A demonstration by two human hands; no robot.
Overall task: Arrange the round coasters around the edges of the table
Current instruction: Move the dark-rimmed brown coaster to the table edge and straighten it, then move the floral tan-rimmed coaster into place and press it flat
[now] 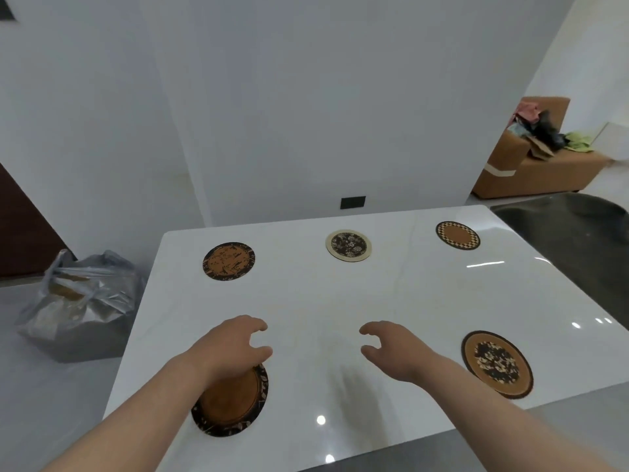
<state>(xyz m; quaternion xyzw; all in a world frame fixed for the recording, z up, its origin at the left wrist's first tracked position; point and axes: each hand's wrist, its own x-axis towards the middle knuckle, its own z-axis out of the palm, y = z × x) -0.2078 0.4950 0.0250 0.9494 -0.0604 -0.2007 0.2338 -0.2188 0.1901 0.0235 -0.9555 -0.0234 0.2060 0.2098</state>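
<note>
My left hand [235, 345] and right hand [391, 349] hover empty, fingers loosely curled, over the white table [306, 301], whose five coasters [228, 261] sit near its edges from seven to four o'clock, probably leaving the middle free.

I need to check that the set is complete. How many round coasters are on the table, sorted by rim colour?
Dark-rimmed coasters: 4
Cream-rimmed coasters: 1
Total: 5
</note>
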